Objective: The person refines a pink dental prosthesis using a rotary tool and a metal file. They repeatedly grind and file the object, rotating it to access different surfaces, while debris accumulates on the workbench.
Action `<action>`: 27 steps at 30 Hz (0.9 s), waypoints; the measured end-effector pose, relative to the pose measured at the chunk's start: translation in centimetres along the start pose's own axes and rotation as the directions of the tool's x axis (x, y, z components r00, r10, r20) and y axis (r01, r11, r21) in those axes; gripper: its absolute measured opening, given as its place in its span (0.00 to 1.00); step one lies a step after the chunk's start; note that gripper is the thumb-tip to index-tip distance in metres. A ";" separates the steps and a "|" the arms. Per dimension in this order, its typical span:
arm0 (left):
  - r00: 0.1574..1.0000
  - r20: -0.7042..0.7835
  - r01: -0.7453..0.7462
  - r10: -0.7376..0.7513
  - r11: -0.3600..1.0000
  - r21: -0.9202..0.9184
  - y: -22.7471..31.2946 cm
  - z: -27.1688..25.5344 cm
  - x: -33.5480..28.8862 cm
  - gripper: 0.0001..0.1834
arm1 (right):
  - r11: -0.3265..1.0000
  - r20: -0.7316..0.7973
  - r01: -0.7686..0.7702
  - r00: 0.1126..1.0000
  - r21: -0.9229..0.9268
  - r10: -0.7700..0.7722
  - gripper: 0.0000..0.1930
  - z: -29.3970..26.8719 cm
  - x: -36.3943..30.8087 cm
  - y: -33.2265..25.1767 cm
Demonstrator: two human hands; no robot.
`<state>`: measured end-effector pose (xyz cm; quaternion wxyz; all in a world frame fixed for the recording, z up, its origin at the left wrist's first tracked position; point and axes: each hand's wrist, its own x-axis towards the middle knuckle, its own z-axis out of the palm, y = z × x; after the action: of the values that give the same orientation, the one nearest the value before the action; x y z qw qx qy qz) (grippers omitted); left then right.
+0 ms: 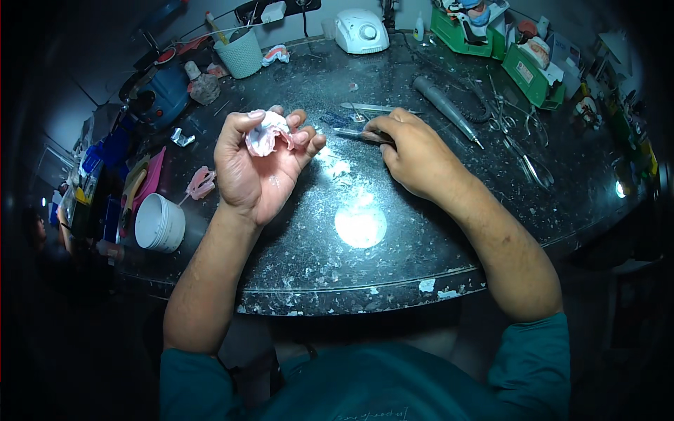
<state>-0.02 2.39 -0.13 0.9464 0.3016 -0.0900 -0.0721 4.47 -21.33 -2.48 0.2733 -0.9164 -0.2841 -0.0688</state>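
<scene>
My left hand point(254, 184) is raised over the left part of the dark bench, palm up. Its curled fingers and thumb hold a horseshoe-shaped pink and white dental piece point(262, 139), probably a denture base with plaster on it. To the right, my right hand point(425, 156) is low over the bench with thumb and fingers pinched on a slim metal hand tool point(347, 132). The tool points left toward the dental piece, apart from it; my fingers cover its other end. Just beyond it lie a flat metal blade-like tool point(372, 108) and a dark blue scrap point(337, 119).
A white tub point(161, 223) and a pink moulded piece point(201, 182) are left of my forearm. A grey rotary handpiece point(449, 112), scissors point(501, 119) and pliers point(530, 165) lie to the right. Behind stand a white control unit point(361, 32), a tool cup point(240, 55) and green bins point(531, 76).
</scene>
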 end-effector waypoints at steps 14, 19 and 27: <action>0.966 0.054 0.243 -0.253 0.959 0.146 0.2 -0.5 0.2 0.34 | 0.803 -0.017 -0.527 0.838 -0.279 0.545 0.30 -7.8 1.5 7.1; 0.975 -0.036 0.222 -0.220 0.937 0.269 0.2 -0.2 0.2 0.33 | 0.807 -0.015 -0.496 0.855 -0.322 0.519 0.32 -6.9 2.0 7.0; 0.997 -0.027 0.077 -0.073 0.972 0.223 -0.3 -0.4 0.2 0.30 | -0.040 0.021 -0.008 0.946 0.999 0.324 0.16 -4.8 2.2 3.7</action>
<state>0.25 2.34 -0.57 0.9038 0.4101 -0.0775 -0.0944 8.47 -25.43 0.47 0.8781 -0.4595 -0.1018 0.0863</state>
